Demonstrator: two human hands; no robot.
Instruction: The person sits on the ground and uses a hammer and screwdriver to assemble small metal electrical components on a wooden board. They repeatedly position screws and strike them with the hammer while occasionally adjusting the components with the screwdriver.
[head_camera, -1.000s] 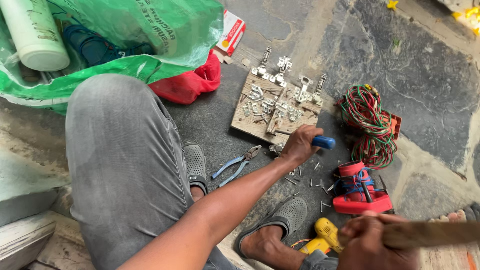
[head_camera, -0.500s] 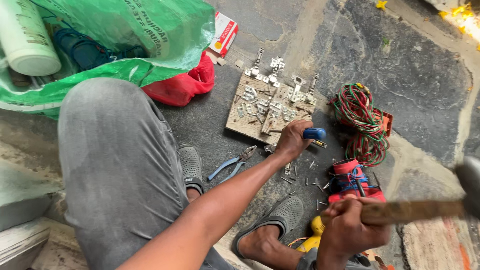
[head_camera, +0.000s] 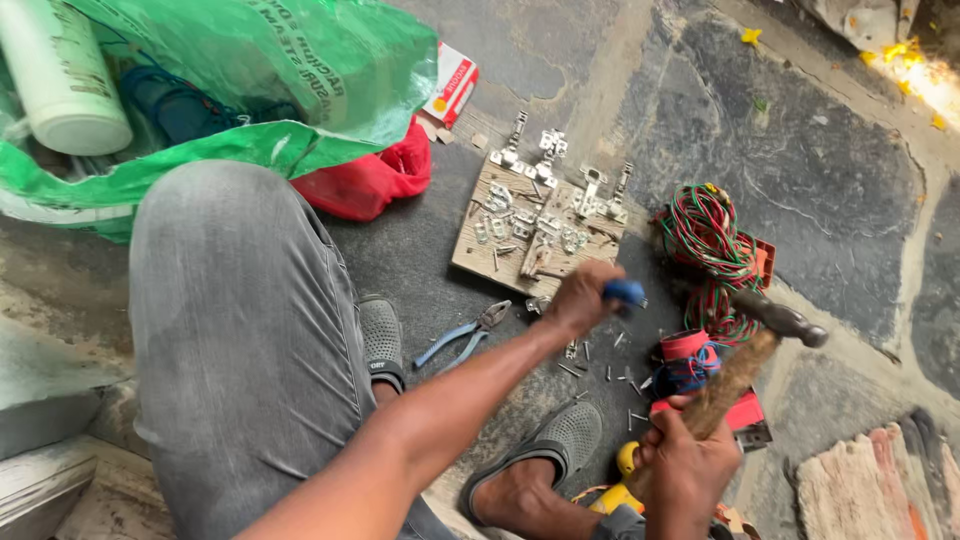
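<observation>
One blue-handled tool (head_camera: 624, 293) was gripped in the left hand (head_camera: 580, 298) just past the near edge of one wooden board (head_camera: 478, 262) carrying several metal hinges (head_camera: 548, 146). The right hand (head_camera: 686, 470) clenched one hammer (head_camera: 752, 350). One pair of pliers (head_camera: 462, 335) lay near two grey shoes (head_camera: 381, 340).

The left hand (head_camera: 580, 297) closes over a blue-handled tool (head_camera: 624, 292), so its tip and whatever it presses on stay hidden. The hammer (head_camera: 760, 335) is motion-blurred, its head smeared. The right hand (head_camera: 688, 468) is cut by the bottom edge and covers most of a yellow tool (head_camera: 620, 478). Small nails (head_camera: 600, 365) on the floor (head_camera: 820, 200) are too tiny to tell apart.
</observation>
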